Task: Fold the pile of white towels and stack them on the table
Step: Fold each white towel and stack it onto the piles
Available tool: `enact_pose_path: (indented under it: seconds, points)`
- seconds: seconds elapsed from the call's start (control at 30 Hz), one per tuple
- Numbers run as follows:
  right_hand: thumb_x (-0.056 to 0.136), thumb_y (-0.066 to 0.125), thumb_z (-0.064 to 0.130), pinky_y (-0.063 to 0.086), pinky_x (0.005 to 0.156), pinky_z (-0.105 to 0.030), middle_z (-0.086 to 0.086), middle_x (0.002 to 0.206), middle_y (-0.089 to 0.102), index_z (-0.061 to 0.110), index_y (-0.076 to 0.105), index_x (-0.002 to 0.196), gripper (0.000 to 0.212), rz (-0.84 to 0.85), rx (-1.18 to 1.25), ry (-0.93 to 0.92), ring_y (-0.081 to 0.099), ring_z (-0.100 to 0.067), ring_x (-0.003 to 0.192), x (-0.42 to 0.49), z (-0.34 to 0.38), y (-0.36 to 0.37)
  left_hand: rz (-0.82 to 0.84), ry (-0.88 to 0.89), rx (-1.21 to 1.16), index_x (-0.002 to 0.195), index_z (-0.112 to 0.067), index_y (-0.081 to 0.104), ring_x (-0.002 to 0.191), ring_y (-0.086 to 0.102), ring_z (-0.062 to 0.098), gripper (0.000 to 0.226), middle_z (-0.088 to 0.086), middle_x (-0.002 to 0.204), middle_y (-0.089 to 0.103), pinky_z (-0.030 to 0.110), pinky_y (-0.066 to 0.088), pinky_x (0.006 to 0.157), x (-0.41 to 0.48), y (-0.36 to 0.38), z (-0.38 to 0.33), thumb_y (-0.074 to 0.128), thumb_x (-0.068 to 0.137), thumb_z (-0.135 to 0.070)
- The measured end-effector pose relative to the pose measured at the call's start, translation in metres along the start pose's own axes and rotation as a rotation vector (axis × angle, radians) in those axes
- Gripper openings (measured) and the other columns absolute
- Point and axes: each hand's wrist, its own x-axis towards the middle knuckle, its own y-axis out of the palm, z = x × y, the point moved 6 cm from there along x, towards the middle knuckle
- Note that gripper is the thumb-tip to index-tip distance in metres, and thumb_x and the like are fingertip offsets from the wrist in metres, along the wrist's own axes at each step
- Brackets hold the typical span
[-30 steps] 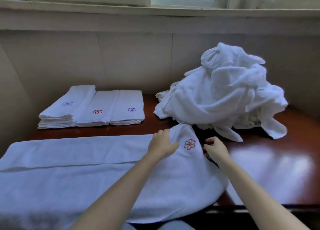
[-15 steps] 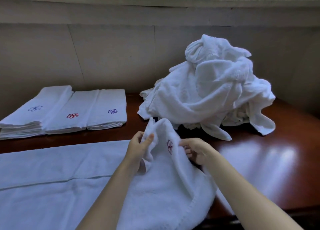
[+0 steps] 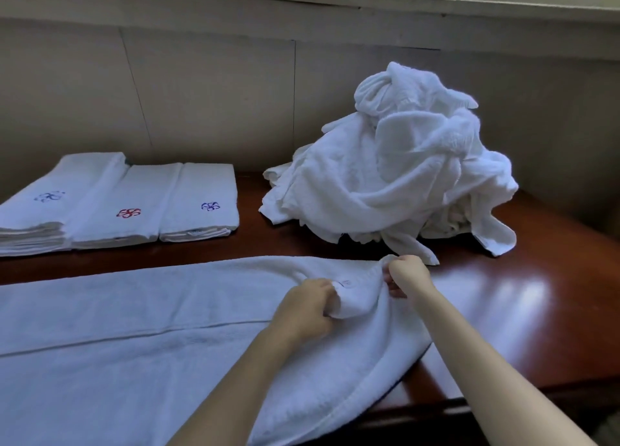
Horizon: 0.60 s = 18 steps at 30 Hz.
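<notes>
where the glossy dark wood table [image 3: 523,315] meets the pale panelled wall [image 3: 208,103], a window ledge [image 3: 302,3] runs along the top of the frame. a loose pile of white towels [image 3: 396,184] sits right of centre; folded towels [image 3: 134,207] (three side by side, small flower marks) lie middle left. the spread towel [image 3: 117,351] fills the lower left, lapping over the table's front edge. at centre the left hand [image 3: 307,306] and right hand [image 3: 409,274] each clamp curled fingers on its bunched right end. shiny wood shows right of the hands.
</notes>
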Motion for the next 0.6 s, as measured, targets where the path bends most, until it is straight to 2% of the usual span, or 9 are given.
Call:
enact_pose_path:
  seconds: [0.07, 0.13, 0.2, 0.3, 0.37, 0.4, 0.47, 0.53, 0.6]
  points:
    - [0.078, 0.041, 0.001, 0.049, 0.066, -0.032, -0.009, 0.077, 0.060, 0.013, 0.061, 0.085, 0.024, 0.012, -0.173, -0.132, 0.057, -0.028, 0.072, -0.009, 0.005, -0.001, -0.148, -0.089, -0.090, 0.114, -0.021, 0.064, 0.102, 0.059, 0.028, 0.037, 0.004, 0.111, 0.067, 0.038, 0.049, 0.081, 0.000, -0.005, 0.006, 0.049, 0.081, -0.018]
    - [0.080, 0.044, 0.007, 0.042, 0.063, -0.028, -0.001, 0.079, 0.058, 0.023, 0.054, 0.084, 0.019, 0.019, -0.413, -0.261, 0.056, -0.026, 0.082, -0.022, 0.006, -0.008, -0.264, -0.205, -0.256, 0.095, -0.016, 0.067, 0.086, 0.062, 0.032, 0.017, 0.008, 0.086, 0.068, 0.038, 0.050, 0.070, 0.000, -0.013, 0.016, 0.052, 0.092, -0.025]
    - [0.084, 0.046, 0.018, 0.038, 0.058, -0.028, 0.000, 0.079, 0.056, 0.027, 0.048, 0.076, 0.013, 0.072, -0.744, -0.309, 0.054, -0.026, 0.081, -0.035, 0.006, -0.015, -0.375, -0.304, -0.438, 0.074, -0.017, 0.060, 0.069, 0.058, 0.027, 0.028, 0.001, 0.065, 0.059, 0.032, 0.043, 0.057, -0.001, -0.023, 0.026, 0.053, 0.096, -0.032]
    - [0.085, 0.048, 0.019, 0.041, 0.055, -0.025, -0.001, 0.070, 0.054, 0.016, 0.045, 0.070, 0.016, 0.171, -1.151, -0.201, 0.052, -0.022, 0.066, -0.054, 0.007, -0.030, -0.507, -0.341, -0.511, 0.083, -0.014, 0.064, 0.068, 0.055, 0.016, 0.025, -0.005, 0.069, 0.058, 0.022, 0.036, 0.053, 0.001, -0.038, 0.033, 0.049, 0.098, -0.029]
    - [0.085, 0.046, 0.012, 0.039, 0.050, -0.021, 0.000, 0.060, 0.057, 0.014, 0.046, 0.068, 0.017, 0.163, -1.246, -0.161, 0.049, -0.017, 0.053, -0.062, 0.013, -0.037, -0.512, -0.304, -0.551, 0.095, -0.014, 0.064, 0.077, 0.057, 0.016, 0.021, -0.006, 0.077, 0.061, 0.021, 0.038, 0.058, 0.005, -0.040, 0.029, 0.047, 0.099, -0.023]
    - [0.087, 0.044, 0.010, 0.040, 0.048, -0.020, -0.001, 0.060, 0.061, 0.012, 0.051, 0.072, 0.016, 0.166, -1.171, -0.168, 0.051, -0.016, 0.049, -0.064, 0.018, -0.035, -0.473, -0.265, -0.585, 0.105, -0.013, 0.064, 0.085, 0.059, 0.017, 0.021, -0.004, 0.086, 0.064, 0.023, 0.042, 0.065, 0.007, -0.038, 0.024, 0.046, 0.100, -0.021]
    - [0.096, 0.041, 0.018, 0.046, 0.044, -0.021, -0.008, 0.064, 0.067, 0.003, 0.060, 0.092, 0.025, 0.252, -0.668, -0.118, 0.057, -0.018, 0.044, -0.063, 0.023, -0.021, -0.319, -0.144, -0.639, 0.126, -0.017, 0.058, 0.103, 0.060, 0.019, 0.030, 0.001, 0.110, 0.066, 0.030, 0.048, 0.084, 0.012, -0.029, 0.006, 0.046, 0.099, -0.014]
    - [0.100, 0.035, 0.042, 0.051, 0.047, -0.025, -0.013, 0.072, 0.068, 0.002, 0.059, 0.105, 0.047, 0.341, -0.056, 0.089, 0.062, -0.024, 0.050, -0.060, 0.023, -0.005, -0.100, 0.023, -0.583, 0.136, -0.024, 0.049, 0.114, 0.056, 0.009, 0.043, -0.005, 0.126, 0.059, 0.016, 0.043, 0.094, 0.010, -0.015, -0.016, 0.051, 0.096, -0.009]
    - [0.095, 0.032, 0.061, 0.052, 0.055, -0.029, -0.011, 0.074, 0.069, 0.009, 0.060, 0.097, 0.060, 0.391, 0.358, 0.290, 0.066, -0.027, 0.060, -0.055, 0.018, 0.003, 0.091, 0.160, -0.379, 0.140, -0.031, 0.043, 0.120, 0.046, -0.004, 0.052, -0.014, 0.135, 0.049, 0.002, 0.033, 0.094, 0.003, 0.003, -0.029, 0.058, 0.093, -0.016]
